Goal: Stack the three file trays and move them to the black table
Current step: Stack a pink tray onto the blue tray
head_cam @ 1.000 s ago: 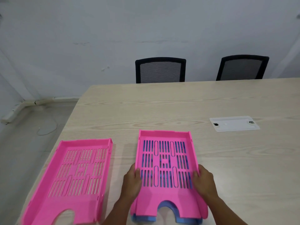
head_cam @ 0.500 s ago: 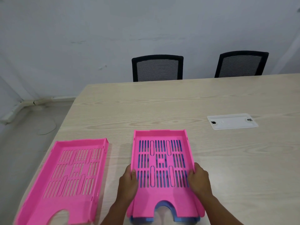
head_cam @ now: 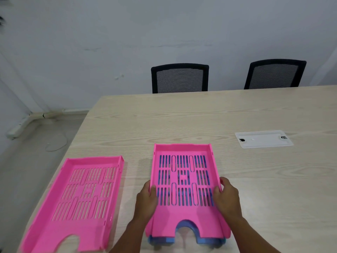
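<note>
A pale grey-white wall (head_cam: 127, 42) is filling the far side of the room, showing faint scuffs and hairline cracks. A light wood-grain table (head_cam: 200, 121) is taking up most of the near and right area, its left edge running diagonally toward the near left. A white rectangular cover plate (head_cam: 263, 139) is sitting flush in the tabletop on the right. Two black mesh-back chairs are standing at the table's far edge, one near the centre (head_cam: 180, 78), one to the right (head_cam: 275, 74). Grey floor (head_cam: 27, 161) is showing at left, with white conduit (head_cam: 36, 117) running along the wall base and a thin loose cable (head_cam: 56, 143) lying nearby. Soft, even light is falling throughout.
</note>
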Tool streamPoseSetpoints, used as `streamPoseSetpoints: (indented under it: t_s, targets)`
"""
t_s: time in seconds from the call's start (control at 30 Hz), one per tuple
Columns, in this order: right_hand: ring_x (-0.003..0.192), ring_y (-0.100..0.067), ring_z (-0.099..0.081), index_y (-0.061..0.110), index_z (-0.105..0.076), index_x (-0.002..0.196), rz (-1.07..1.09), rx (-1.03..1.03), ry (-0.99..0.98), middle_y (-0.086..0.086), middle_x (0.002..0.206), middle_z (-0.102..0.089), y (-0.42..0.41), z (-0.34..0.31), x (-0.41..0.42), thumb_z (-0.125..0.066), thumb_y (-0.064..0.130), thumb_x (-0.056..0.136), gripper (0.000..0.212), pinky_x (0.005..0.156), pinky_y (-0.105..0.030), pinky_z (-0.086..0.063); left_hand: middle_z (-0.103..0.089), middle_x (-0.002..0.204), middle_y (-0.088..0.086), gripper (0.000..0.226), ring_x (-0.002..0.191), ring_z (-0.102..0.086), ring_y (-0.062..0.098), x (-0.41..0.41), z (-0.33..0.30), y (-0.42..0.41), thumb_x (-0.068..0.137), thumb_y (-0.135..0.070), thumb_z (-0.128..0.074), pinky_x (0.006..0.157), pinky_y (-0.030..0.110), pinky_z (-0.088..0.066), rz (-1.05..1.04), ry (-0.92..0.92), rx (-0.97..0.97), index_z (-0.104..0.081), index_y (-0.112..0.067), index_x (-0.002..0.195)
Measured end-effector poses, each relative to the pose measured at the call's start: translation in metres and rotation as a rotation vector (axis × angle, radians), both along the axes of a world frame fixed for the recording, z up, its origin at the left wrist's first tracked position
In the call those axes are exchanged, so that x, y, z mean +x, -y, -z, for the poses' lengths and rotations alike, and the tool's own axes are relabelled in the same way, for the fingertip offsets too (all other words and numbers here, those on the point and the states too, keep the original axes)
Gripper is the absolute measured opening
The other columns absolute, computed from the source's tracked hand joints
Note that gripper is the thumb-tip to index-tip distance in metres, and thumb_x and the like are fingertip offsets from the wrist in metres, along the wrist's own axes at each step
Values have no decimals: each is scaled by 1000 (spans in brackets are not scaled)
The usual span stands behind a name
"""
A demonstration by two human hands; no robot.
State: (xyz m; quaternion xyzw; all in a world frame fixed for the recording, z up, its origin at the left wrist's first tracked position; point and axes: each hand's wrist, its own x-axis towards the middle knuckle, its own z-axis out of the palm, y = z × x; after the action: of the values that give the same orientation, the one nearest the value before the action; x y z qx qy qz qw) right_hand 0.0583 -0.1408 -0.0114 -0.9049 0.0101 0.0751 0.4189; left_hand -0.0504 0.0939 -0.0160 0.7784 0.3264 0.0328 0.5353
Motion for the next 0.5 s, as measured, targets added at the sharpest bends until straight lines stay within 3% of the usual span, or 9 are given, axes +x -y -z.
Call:
streamPoseSetpoints:
  t_s: [0.1, 0.2, 0.3, 0.5]
  targets:
    - [78, -20, -66, 9, -61, 117, 20, 3, 110, -4, 93, -68, -6, -8, 1, -49, 5, 96, 25, 74, -34, -56, -73, 110, 2, 32, 95, -71, 16, 3, -7, -5, 104, -24, -40, 87, 38, -58, -22, 47, 21, -56, -18, 132]
    - [96, -28, -67, 9, -60, 125, 33, -26, 201, -10, 109, -70, -19, -14, 6, -50, 9, 96, 31, 86, -40, -57, -65, 129, 6, 34, 117, -61, 18, 6, -16, -19, 102, -19, -45, 100, 33, -48, -68, 85, 76, -56, -12, 134]
    - [104, -35, -66, 3, -64, 123, 26, -36, 290, -19, 113, -71, -42, -20, 11, -56, 3, 91, 32, 91, -41, -53, -70, 122, 6, 28, 112, -63, 16, 3, -21, -41, 101, -14, -50, 93, 25, -46, -109, 127, 121, -62, -9, 125]
    - [91, -31, -69, 0, -70, 110, -98, 32, 355, -17, 100, -74, -111, -22, 0, -60, -2, 89, 24, 84, -39, -55, -76, 100, 2, 19, 97, -70, 21, -21, -26, -97, 95, -7, -54, 90, 34, -54, -231, 185, 169, -68, -12, 106]
